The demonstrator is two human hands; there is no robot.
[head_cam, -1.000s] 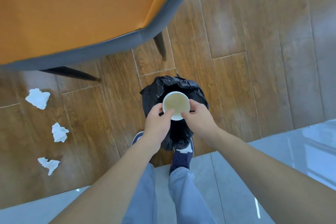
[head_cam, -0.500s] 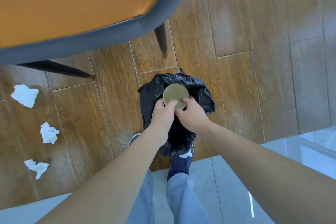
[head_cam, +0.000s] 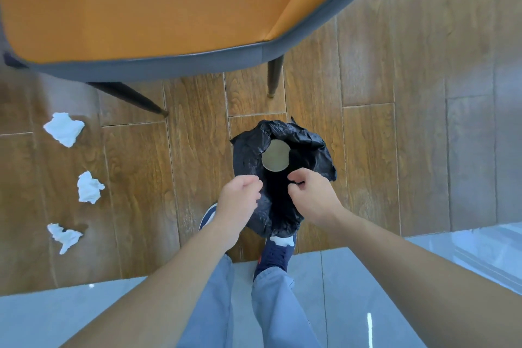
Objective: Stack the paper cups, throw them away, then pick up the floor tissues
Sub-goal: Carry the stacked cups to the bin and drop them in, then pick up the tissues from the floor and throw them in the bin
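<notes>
Black plastic lines the bin [head_cam: 248, 155] at the centre of the frame, and the paper cups [head_cam: 275, 156] sit inside it, mouth up, touched by neither hand. Just below the bin's opening, the left hand [head_cam: 238, 200] and right hand [head_cam: 313, 195] hover loosely curled, holding nothing. Stacking and throwing away therefore look done. What is left lies at the left of the frame: three crumpled tissues [head_cam: 64, 128] in a column on the wooden floor [head_cam: 367, 164], well apart from both hands, none picked up yet.
</notes>
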